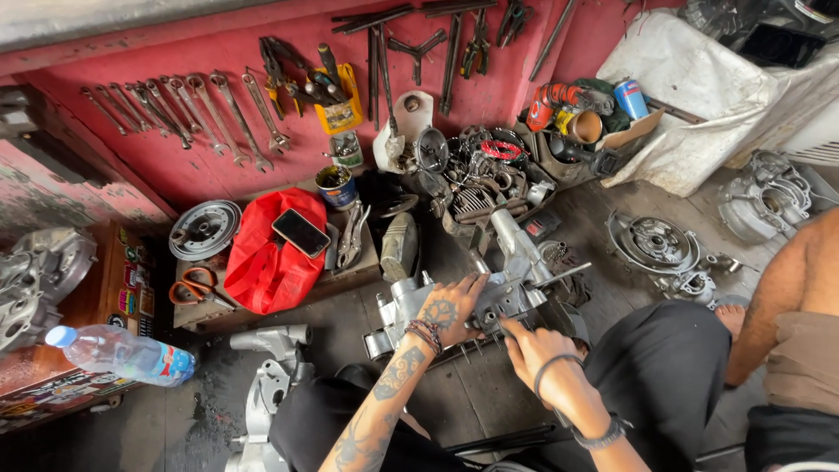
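The left hand (447, 308) lies flat, fingers spread, on the engine crankcase (454, 306); the right hand (535, 347) pinches something unseen at its edge (a slip risks dropping small parts).

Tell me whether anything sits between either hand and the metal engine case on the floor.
Nothing visible does. The left hand lies flat on top of the engine case, and the right hand presses its near edge. Whether the right hand holds a small tool cannot be told.

Repair workshop: wall-hung wrenches (188, 109), scattered engine parts (489, 188).
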